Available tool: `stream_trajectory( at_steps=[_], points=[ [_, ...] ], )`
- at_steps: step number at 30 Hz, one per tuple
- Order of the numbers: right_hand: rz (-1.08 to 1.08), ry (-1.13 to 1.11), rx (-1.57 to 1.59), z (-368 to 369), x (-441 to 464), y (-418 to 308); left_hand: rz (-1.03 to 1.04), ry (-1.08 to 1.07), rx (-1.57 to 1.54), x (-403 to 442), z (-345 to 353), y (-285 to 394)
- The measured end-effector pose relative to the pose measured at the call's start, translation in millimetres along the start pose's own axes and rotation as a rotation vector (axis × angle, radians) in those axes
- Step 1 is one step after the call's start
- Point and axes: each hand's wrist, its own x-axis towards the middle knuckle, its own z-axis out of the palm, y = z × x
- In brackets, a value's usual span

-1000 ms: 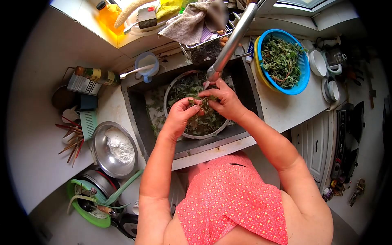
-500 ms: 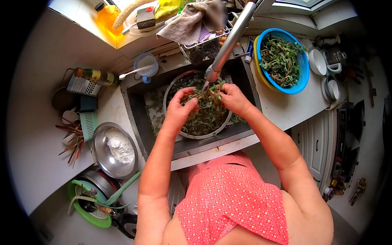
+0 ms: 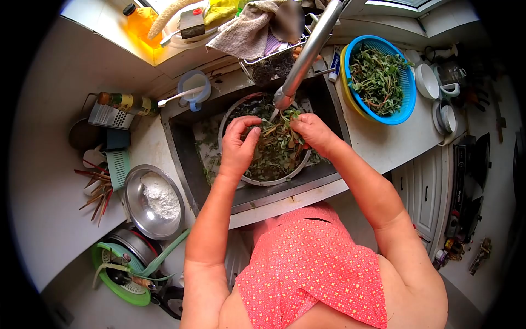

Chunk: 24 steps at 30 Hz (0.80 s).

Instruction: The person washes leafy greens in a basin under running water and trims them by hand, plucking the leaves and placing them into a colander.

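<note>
A round basin (image 3: 300,174) of leafy greens (image 3: 276,153) in water sits in the dark sink (image 3: 181,148), under the metal faucet (image 3: 296,71). Over the basin's left side is my left hand (image 3: 241,147), its curved fingers apart from the thumb and nothing visible between them. My right hand (image 3: 312,133) pinches stems of the greens by the faucet's mouth. Its fingertips are partly hidden by leaves.
Right of the sink stands a blue colander (image 3: 408,101) heaped with greens. A steel bowl of white powder (image 3: 159,222) rests at left. Behind it are a bottle (image 3: 129,103) and a light blue cup (image 3: 201,82). White bowls (image 3: 426,81) stand farther right.
My left hand's fingers have come away from the greens and spread a little. My right hand still pinches stems, slightly shifted. The view has moved very little.
</note>
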Motion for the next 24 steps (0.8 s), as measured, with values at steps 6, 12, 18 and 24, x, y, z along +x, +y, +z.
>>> stream_trajectory(
  at_steps=[6, 12, 18, 24],
  points=[
    [0.001, -0.085, 0.026, 2.5, 0.7, 0.9, 0.318, -0.039, 0.411, 2.8, 3.3, 18.6],
    [-0.157, -0.096, -0.016, 6.6, 13.0, 20.5, 0.439, -0.105, 0.623, 4.2, 9.8, 20.1],
    [-0.245, -0.01, -0.415, 12.5, 6.3, 16.5, 0.358, -0.23, 0.591, 0.6, 13.1, 14.5],
    [-0.299, -0.232, -0.257, 21.4, -5.4, 17.4, 0.033, -0.08, 0.303, -4.5, 15.3, -21.0]
  ],
)
